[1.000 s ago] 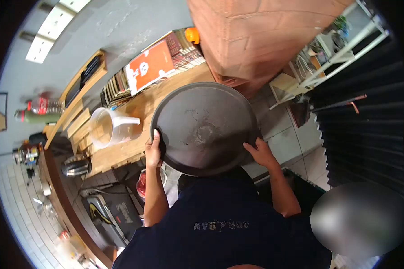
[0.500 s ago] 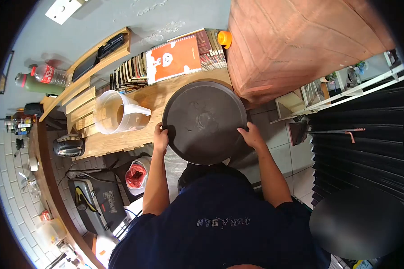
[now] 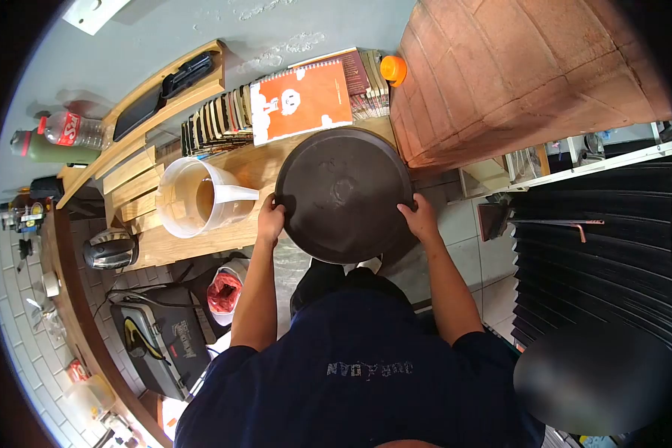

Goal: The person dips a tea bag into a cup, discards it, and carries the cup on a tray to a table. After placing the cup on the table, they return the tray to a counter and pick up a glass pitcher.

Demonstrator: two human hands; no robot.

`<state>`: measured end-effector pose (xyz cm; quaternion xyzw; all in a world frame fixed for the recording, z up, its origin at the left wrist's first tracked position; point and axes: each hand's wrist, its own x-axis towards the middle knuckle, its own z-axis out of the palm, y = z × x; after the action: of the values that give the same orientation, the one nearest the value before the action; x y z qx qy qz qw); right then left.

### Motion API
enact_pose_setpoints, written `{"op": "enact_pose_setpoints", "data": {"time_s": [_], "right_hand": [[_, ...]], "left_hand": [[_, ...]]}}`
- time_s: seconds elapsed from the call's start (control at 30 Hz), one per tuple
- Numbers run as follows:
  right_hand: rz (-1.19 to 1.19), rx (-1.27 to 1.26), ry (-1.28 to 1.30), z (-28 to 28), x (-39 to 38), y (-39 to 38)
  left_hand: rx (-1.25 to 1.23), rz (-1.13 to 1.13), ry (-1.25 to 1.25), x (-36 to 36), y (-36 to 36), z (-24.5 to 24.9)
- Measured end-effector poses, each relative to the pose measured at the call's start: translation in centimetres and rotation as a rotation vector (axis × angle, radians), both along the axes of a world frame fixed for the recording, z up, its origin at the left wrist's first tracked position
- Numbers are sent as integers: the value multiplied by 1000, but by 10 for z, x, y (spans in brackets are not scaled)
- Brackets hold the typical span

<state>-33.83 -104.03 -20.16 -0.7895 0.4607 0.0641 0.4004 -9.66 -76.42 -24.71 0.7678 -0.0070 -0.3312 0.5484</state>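
Note:
A large round dark brown tray with a raised rim is held out in front of me, over the near right end of the wooden counter. My left hand grips its left edge, thumb on the face and fingers curled behind. On the opposite edge, my right hand grips in the same manner. Scuff marks show around the tray's middle. Just left of the tray stands a clear plastic pitcher with a white handle pointing towards it.
Behind the tray, an orange spiral notebook leans on a row of books. An orange cap sits by the brick column. A kettle is at left; below are a lined bin and a grey case.
The tray has moved slightly up and to the right in view, with both hands still on it. My view has shifted a little, so the counter items appear displaced.

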Motion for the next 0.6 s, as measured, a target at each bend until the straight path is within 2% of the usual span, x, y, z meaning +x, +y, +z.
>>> {"op": "enact_pose_setpoints", "data": {"time_s": [0.07,0.23,0.33,0.43,0.53,0.6], "right_hand": [[-9,13,-25,-1,5,2],[-61,-57,-69,-47,6,-2],[-65,-148,-120,-29,15,5],[-54,-163,-89,-42,16,0],[-53,-140,-45,-42,17,0],[-94,-89,-89,-33,18,5]], "left_hand": [[33,-24,-21,8,2,-11],[54,-41,-33,10,0,0],[-34,-51,-40,14,2,-15],[-85,-51,-37,14,0,-11],[-157,-81,-30,15,2,-12],[-165,-67,-48,16,7,-34]]}}
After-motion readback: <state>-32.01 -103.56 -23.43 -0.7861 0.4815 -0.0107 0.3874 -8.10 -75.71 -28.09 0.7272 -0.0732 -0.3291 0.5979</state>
